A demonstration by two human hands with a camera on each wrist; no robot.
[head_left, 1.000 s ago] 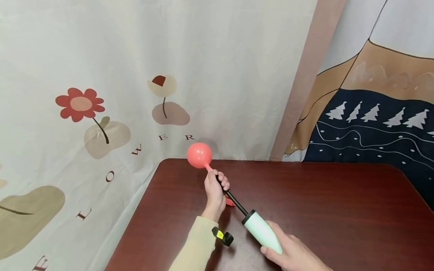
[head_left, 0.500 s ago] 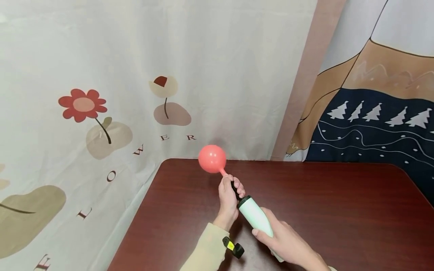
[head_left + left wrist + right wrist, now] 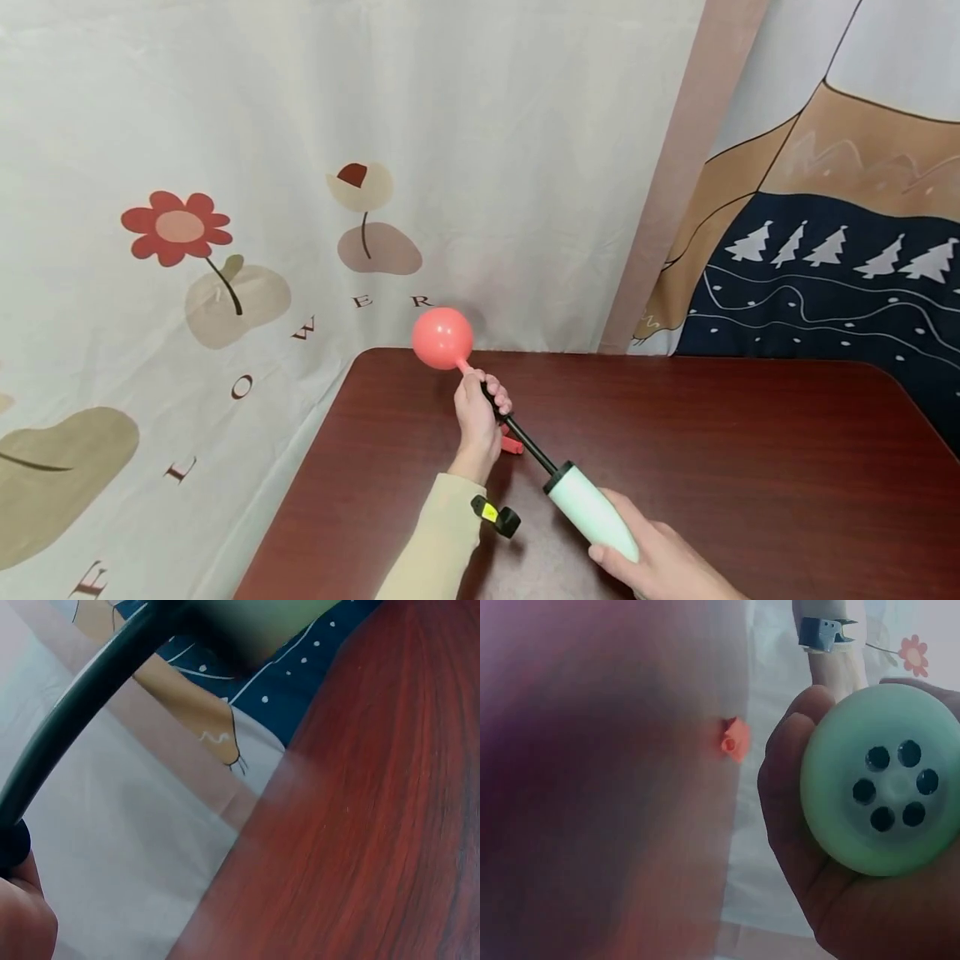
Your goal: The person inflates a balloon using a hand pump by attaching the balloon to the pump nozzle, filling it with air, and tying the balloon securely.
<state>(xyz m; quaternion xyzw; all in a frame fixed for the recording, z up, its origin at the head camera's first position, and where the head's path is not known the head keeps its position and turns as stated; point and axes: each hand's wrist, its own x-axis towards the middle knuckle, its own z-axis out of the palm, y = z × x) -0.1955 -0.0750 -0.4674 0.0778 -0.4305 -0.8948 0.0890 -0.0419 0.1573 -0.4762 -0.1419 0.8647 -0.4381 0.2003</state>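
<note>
My left hand [image 3: 478,412] grips the black nozzle end of a balloon pump, with the neck of a partly inflated red balloon [image 3: 442,337] at its fingertips. My right hand [image 3: 660,550] holds the pump's mint-green barrel [image 3: 596,512]. Between the hands, a length of black rod [image 3: 531,444] shows, drawn out of the barrel. In the right wrist view, the barrel's round end [image 3: 892,784] with several dark holes faces the camera, fingers wrapped around it. The left wrist view catches the black rod [image 3: 75,712] and a bit of my left hand [image 3: 26,919] at the edge.
A limp red balloon [image 3: 512,444] lies on the dark red-brown wooden table [image 3: 712,442], partly behind my left wrist; the right wrist view shows this limp balloon [image 3: 736,740] too. Printed curtains [image 3: 525,167] hang along the table's far and left sides.
The barrel slid up to my left hand, covering the rod, then drew back down to the right, exposing it again. The balloon shifted right, then back left, and looks slightly larger.
</note>
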